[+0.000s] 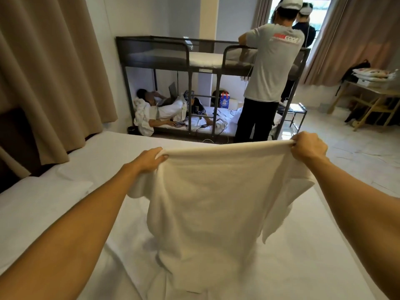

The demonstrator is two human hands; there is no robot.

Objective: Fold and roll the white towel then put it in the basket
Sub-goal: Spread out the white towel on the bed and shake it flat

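One white towel [207,204] hangs lengthwise toward 6 o'clock over the bed [54,213]; left hand [151,160] and right hand [308,146] fingers clench its top corners.

White bed [54,213], towel [205,213] bottom touching

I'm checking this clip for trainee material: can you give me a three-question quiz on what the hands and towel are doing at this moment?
1. True or false: both hands grip the top edge of the white towel.
2. Where does the towel's lower end sit?
A. in a basket
B. on the white bed
C. on the floor
3. Fill in: the towel has not yet been ____.

Key:
1. True: the left hand and right hand each pinch a top corner, with the towel stretched between them.
2. B: it hangs down and bunches on the bed.
3. rolled
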